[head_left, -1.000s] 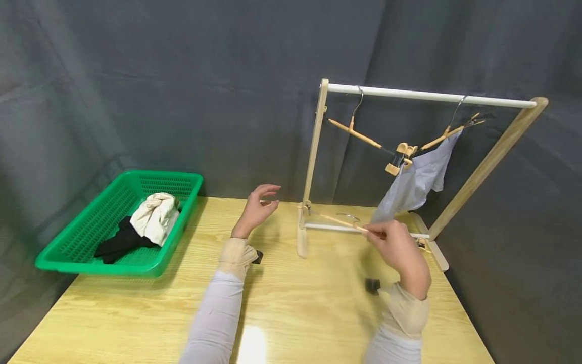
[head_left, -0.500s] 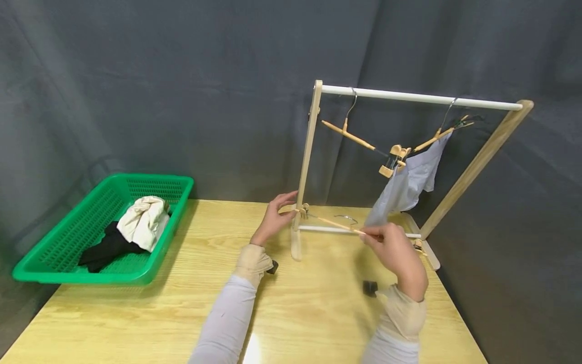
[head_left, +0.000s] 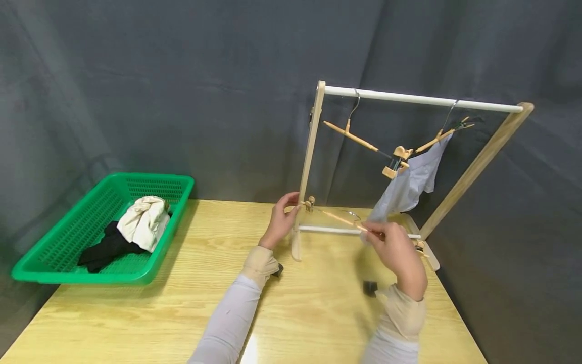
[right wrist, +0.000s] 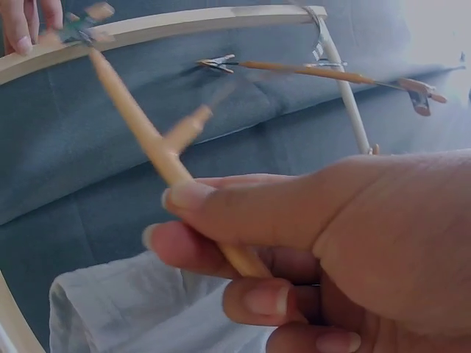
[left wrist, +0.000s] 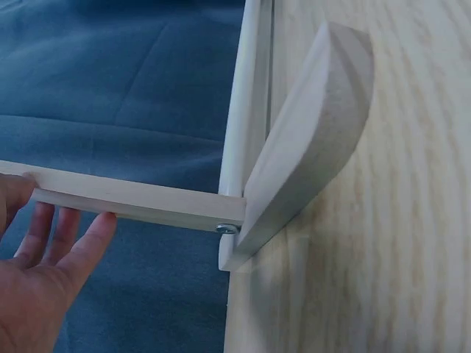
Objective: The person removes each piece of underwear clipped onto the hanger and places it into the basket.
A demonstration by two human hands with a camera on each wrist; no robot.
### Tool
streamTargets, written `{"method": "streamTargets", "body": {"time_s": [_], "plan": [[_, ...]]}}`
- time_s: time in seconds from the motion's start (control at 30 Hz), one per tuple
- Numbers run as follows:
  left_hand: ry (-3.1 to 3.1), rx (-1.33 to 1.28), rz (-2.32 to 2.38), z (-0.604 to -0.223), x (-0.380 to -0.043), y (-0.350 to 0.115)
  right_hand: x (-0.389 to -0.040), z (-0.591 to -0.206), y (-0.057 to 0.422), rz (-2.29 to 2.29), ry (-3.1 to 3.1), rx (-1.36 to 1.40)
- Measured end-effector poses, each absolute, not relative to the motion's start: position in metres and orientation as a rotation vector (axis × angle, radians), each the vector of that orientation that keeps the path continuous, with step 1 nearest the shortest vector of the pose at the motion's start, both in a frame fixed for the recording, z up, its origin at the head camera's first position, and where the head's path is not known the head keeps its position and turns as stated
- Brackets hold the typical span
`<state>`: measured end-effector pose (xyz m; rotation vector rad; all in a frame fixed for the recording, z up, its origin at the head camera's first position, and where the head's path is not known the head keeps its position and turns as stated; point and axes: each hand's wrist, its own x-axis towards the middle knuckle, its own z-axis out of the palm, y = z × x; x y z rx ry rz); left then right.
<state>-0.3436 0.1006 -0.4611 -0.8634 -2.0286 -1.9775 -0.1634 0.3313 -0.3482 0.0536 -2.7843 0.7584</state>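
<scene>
Lower right in the head view, my right hand (head_left: 396, 253) pinches the wooden bar of a clip hanger (right wrist: 132, 110) between thumb and fingers. The hanger's metal hook blurs in the right wrist view. One of its end clips (head_left: 309, 203) lies beside the left post (head_left: 311, 146) of a small clothes rack. My left hand (head_left: 282, 220) holds that post low down, its thumb and fingertips on opposite edges, as the left wrist view shows. Behind the right hand hangs a pale blue garment (head_left: 409, 187) from another clip hanger (head_left: 436, 140) on the rack.
A bare clip hanger (head_left: 350, 134) hangs from the left end of the rack's white top rail (head_left: 409, 97). Far left stands a green basket (head_left: 177, 202) with a cream cloth (head_left: 143, 220) and a black cloth (head_left: 109, 247). A dark curtain (head_left: 204, 101) backs the wooden table (head_left: 136, 323).
My left hand has moved right from above the table to the rack's left post and taken hold there. The right hand keeps its pinch on the hanger, nearly in place. The view has shifted slightly.
</scene>
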Motion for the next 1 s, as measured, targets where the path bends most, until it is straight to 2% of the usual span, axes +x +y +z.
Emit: {"method": "streamTargets", "body": {"time_s": [0.13, 0.47, 0.67, 0.83, 1.0], "plan": [[-2.027, -0.887, -1.98, -0.45, -0.332, 0.097, -0.163, -0.349, 0.33, 0.751, -2.782, 0.015], [-2.01, -0.889, -1.987, -0.451, -0.331, 0.097, -0.156, -0.338, 0.316, 0.628, -2.708, -0.129], [-1.986, -0.904, -1.967, -0.449, -0.331, 0.098, -0.153, -0.31, 0.301, 0.49, -2.673, -0.304], [-2.025, -0.864, -1.943, -0.445, -0.329, 0.098, -0.164, -0.282, 0.294, 0.444, -2.701, -0.32], [-2.048, -0.78, -1.951, -0.464, -0.346, 0.104, -0.183, -0.263, 0.286, 0.413, -2.736, -0.323]]}}
